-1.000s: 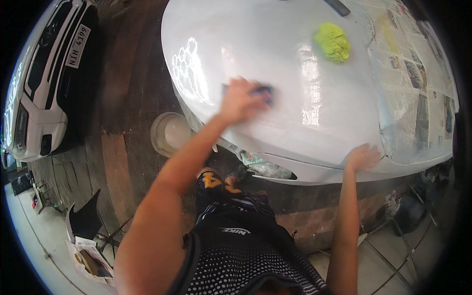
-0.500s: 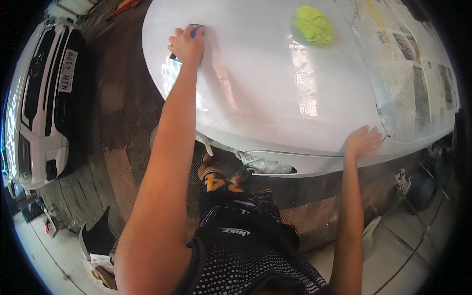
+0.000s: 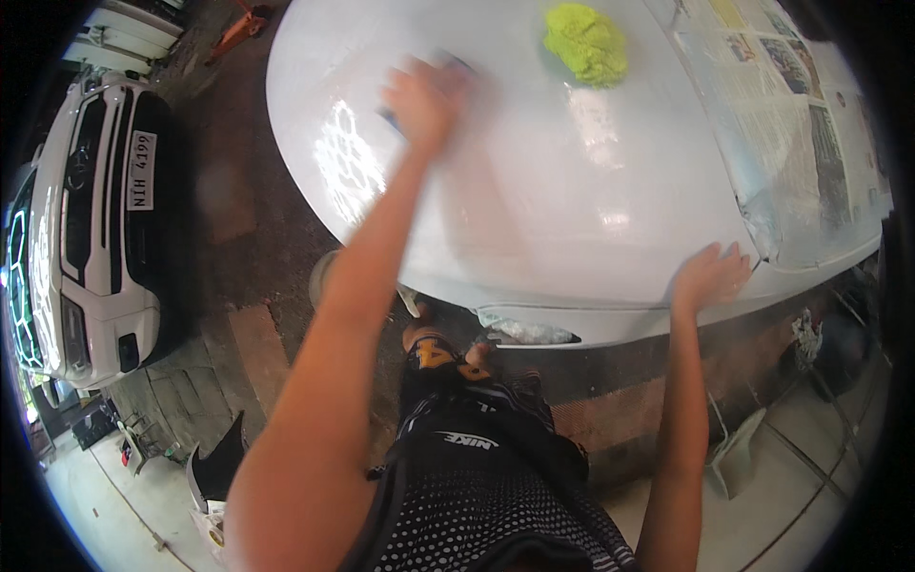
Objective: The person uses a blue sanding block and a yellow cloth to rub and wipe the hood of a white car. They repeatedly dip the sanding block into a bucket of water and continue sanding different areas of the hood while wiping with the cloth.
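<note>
A glossy white car hood (image 3: 534, 191) spreads out in front of me. My left hand (image 3: 424, 103), smeared by motion, presses a dark bluish flat block (image 3: 459, 67) against the hood's far left part. Only the block's ends show past the fingers, so its exact kind is hidden. My right hand (image 3: 710, 276) rests on the hood's near right edge, fingers spread and holding nothing. Between and beyond the hands, a crumpled yellow-green cloth (image 3: 586, 45) lies on the hood.
Newspaper and clear plastic sheeting (image 3: 796, 143) cover the car's right part. A plastic-covered headlight (image 3: 529, 331) sits below the hood's near edge. Another white vehicle (image 3: 100, 257) stands at left, with an orange floor jack (image 3: 236, 36) beyond it. A dark curved panel (image 3: 217, 462) lies lower left.
My left hand has slid the block to the right across the hood. My right hand keeps its place on the edge. The whole view has shifted slightly.
</note>
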A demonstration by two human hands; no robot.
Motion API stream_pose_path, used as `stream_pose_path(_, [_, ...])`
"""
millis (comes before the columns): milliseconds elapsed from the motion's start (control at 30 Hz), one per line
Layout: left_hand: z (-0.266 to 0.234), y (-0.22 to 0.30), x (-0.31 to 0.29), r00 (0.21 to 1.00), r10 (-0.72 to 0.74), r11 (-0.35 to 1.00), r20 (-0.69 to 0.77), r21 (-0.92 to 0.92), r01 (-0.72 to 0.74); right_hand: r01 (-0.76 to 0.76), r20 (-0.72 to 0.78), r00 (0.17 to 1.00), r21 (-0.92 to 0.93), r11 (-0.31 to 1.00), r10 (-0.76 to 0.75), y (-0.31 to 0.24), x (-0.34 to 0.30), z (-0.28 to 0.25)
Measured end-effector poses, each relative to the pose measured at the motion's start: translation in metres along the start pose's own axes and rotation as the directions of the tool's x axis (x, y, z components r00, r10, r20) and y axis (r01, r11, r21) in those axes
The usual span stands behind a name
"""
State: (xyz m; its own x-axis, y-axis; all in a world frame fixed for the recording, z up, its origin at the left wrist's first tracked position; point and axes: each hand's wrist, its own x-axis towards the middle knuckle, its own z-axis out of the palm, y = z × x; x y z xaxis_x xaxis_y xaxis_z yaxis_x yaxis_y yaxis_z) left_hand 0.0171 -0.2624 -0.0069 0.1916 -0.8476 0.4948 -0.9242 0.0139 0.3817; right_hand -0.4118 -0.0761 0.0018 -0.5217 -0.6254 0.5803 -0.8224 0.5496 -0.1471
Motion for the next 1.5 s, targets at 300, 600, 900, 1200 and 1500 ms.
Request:
stream_pose_path(300, [-0.021,-0.090,0.021,0.937,-0.249,0.957,-0.244,0.087,0.277,0.014,0.012,1.000,0.035,0.999,-0.014,-0.005,0.002,0.003])
stream_pose_path(600, [-0.055,-0.103,-0.062,0.988,-0.150,0.965,-0.026,-0.220,0.141,0.066,-0.075,0.995,-0.052,0.996,-0.070,0.008,0.002,0.016])
stream_pose_path(900, [-0.032,-0.069,-0.099,0.995,0.096,0.957,0.016,-0.277,-0.088,-0.014,0.010,1.000,-0.005,1.000,0.014,0.011,0.002,0.011])
stream_pose_path(1200, [-0.025,0.003,-0.104,0.953,0.304,0.933,0.006,-0.206,-0.296,0.005,-0.005,1.000,-0.049,0.999,-0.006,0.018,0.003,0.020])
stream_pose_path(1500, [-0.003,0.019,-0.040,0.993,0.089,0.983,-0.081,-0.154,-0.100,0.028,-0.001,1.000,-0.027,0.999,-0.028,0.005,-0.003,0.007])
